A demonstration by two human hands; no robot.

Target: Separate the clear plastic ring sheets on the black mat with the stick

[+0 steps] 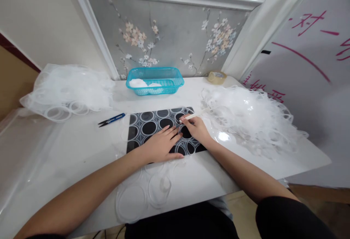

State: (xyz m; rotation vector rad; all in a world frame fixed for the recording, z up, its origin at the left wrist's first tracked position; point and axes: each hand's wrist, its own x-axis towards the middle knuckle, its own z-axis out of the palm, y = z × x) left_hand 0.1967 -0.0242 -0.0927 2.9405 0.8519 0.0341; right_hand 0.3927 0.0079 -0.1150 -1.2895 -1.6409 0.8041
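My left hand [160, 145] lies flat with its fingers spread, pressing on a translucent sheet of joined rings [131, 200]. Under that sheet is a black board [149, 127], against which the ring outlines show pale. Between the fingers and thumb of my right hand [198, 129] is a slim white pen-shaped tool [196, 114], slanting up to the right. Its tip meets the sheet near one ring's edge; what kind of tip it has is too small to tell. Part of the sheet hangs toward the table's front edge.
Blue-handled thread snips [112, 119] lie left of the board. Behind stands a turquoise plastic basket [155, 70] holding some white pieces, with a roll of clear tape [217, 78] to its right. White translucent ring material is heaped in a left pile [75, 89] and a right pile [246, 113].
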